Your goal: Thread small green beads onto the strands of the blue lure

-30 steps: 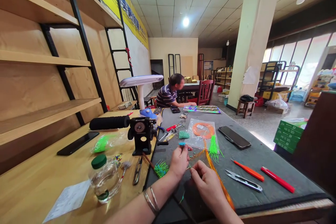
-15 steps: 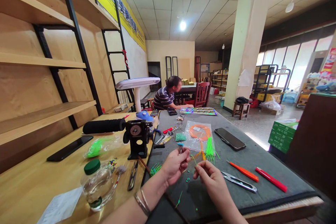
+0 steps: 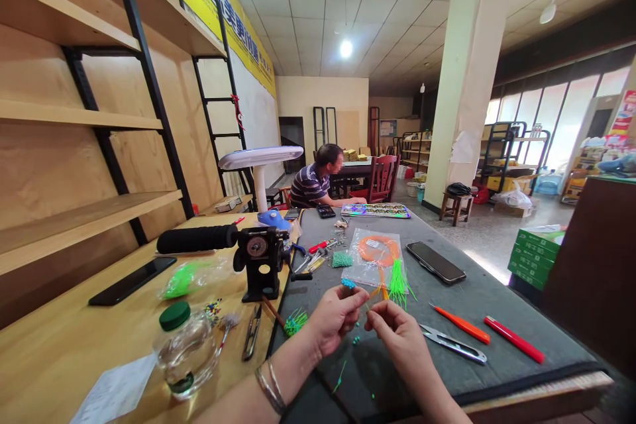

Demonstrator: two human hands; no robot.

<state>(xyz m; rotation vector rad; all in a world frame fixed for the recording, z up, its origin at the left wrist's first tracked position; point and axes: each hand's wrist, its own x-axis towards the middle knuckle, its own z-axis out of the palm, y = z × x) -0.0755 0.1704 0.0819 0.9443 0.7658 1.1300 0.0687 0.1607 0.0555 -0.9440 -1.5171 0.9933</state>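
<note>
Head view: left hand [image 3: 334,319] and right hand [image 3: 396,332] closer than before, both grips pinched closed (blue beads [image 3: 348,283] alongside)

Orange-handled pick [image 3: 462,324], red pen [image 3: 514,339]

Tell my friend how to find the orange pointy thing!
Look at the big dark mat on the table. Right of the right hand, the orange tool lies between silver snips and a red stick. Only the orange one has a thin, needle-like tip.
</note>
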